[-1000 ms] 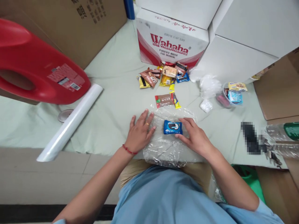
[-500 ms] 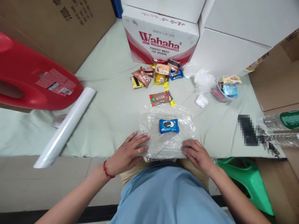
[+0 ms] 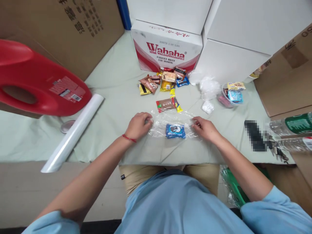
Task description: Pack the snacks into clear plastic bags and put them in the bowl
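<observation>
A small blue cookie packet (image 3: 175, 131) lies on the table, with clear plastic film (image 3: 158, 130) folded up over it. The film's near edge now lies close to the packet. At the film's left side, my left hand (image 3: 140, 126) has its fingers curled and pinched on the edge. Opposite it, my right hand (image 3: 206, 128) pinches the film's right side between thumb and fingers. Just beyond the film lie a brown snack packet (image 3: 166, 104) and a narrow yellow one (image 3: 177, 104).
Several wrapped snacks (image 3: 168, 77) are heaped before a Wahaha carton (image 3: 168, 48). Crumpled clear plastic (image 3: 208, 87) and a clear bowl of snacks (image 3: 245, 97) stand right of them. A white film roll (image 3: 73, 133) and red jug (image 3: 44, 84) are left; keys (image 3: 278, 149) and bottles (image 3: 290, 126) right.
Both hands have moved away from the table's front edge, carrying the film's near edge over the blue packet. The film now covers a smaller, narrower area.
</observation>
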`<state>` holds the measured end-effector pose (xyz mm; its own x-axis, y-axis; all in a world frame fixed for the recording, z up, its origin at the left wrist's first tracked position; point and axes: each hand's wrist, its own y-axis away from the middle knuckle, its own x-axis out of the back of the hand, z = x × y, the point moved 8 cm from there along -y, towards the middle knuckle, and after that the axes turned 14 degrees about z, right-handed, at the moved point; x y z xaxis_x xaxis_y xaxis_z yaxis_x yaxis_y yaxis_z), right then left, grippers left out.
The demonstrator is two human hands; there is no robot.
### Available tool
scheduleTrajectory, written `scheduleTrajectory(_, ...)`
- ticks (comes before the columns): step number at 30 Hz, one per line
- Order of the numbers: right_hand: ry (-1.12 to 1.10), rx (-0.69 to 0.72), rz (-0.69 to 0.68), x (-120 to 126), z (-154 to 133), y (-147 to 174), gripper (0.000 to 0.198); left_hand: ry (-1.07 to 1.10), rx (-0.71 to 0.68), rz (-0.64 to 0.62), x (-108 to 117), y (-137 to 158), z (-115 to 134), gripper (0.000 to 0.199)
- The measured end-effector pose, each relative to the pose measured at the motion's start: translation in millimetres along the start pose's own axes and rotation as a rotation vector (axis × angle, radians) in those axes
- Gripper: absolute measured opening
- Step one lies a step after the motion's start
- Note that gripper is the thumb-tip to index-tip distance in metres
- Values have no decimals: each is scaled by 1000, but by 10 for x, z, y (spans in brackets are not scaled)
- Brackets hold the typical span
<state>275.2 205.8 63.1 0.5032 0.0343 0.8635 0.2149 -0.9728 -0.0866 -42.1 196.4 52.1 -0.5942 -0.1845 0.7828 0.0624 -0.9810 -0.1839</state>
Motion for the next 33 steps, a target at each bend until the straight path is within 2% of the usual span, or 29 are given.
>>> scheduleTrajectory(2, 112, 22, 19, 45, 88, -72, 37, -28, -16, 134, 149, -40, -77, 29)
scheduleTrajectory(5, 168, 65, 136, 281, 88, -232, 40, -78, -15, 465, 626, 125, -62, 22)
scheduleTrajectory(6, 173, 74, 156, 336, 57, -304, 40, -92, -28, 572, 780, 236, 24, 21)
scheduleTrajectory(8, 190, 98, 140, 331, -58, -471, 38, -75, -150, 677, 930, 470, 359, 23)
scheduleTrajectory(9, 199, 115, 110, 270, -136, -556, 38, -37, -248, 636, 887, 568, 580, 26)
scheduleTrajectory(11, 216, 128, 40, 74, -291, -706, 43, 53, -431, 478, 649, 737, 1012, 36)
scheduleTrajectory(13, 236, 98, -22, -146, -394, -810, 52, 62, -481, 335, 325, 822, 1273, 43)
scheduleTrajectory(15, 257, 32, -72, -317, -420, -860, 62, -38, -466, 210, -13, 827, 1362, 46)
scheduleTrajectory(17, 238, -20, -111, -405, -406, -866, 63, -147, -425, 101, -276, 801, 1334, 45)
scheduleTrajectory(18, 199, -28, -130, -418, -403, -854, 57, -188, -401, 58, -363, 790, 1301, 44)
scheduleTrajectory(21, -30, 10, -163, -352, -450, -758, 27, -250, -329, -23, -465, 779, 1222, 44)
scheduleTrajectory(22, -124, 43, -162, -303, -490, -699, 25, -257, -312, -38, -467, 783, 1213, 45)
scheduleTrajectory(25, -325, 266, -186, -178, -694, -402, 31, -261, -274, -77, -464, 790, 1213, 46)
scheduleTrajectory(27, -337, 458, -227, -170, -821, -125, 36, -242, -234, -97, -469, 775, 1178, 43)
scheduleTrajectory(30, -240, 584, -211, -244, -834, 177, 42, -19, -164, -118, -458, 738, 1069, 38)
scheduleTrajectory(33, -168, 583, -160, -350, -765, 301, 44, 427, -7, -116, -358, 700, 844, 31)
